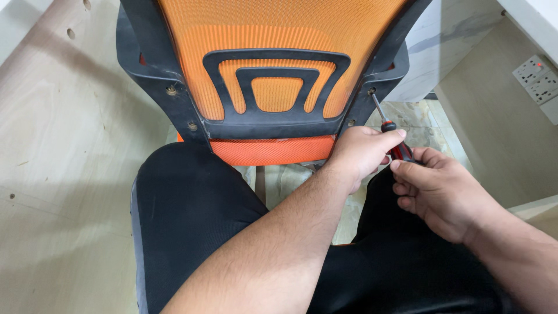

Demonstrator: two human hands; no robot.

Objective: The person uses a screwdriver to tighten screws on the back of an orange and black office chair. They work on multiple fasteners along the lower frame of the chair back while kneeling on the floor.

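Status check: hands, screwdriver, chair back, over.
Both hands on the screwdriver: left hand at the shaft end, right hand on the red-black handle. Tip in the right-side screw hole of the black chair frame. Nothing blocking.

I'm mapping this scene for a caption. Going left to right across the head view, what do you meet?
Pale wooden panel → orange mesh chair back → left hand → screwdriver → right hand → white wall sockets.

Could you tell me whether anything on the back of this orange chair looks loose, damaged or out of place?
Nothing looks damaged. The screwdriver meets its hole in the black frame at a slant, with both hands on it: the left hand and the right hand.
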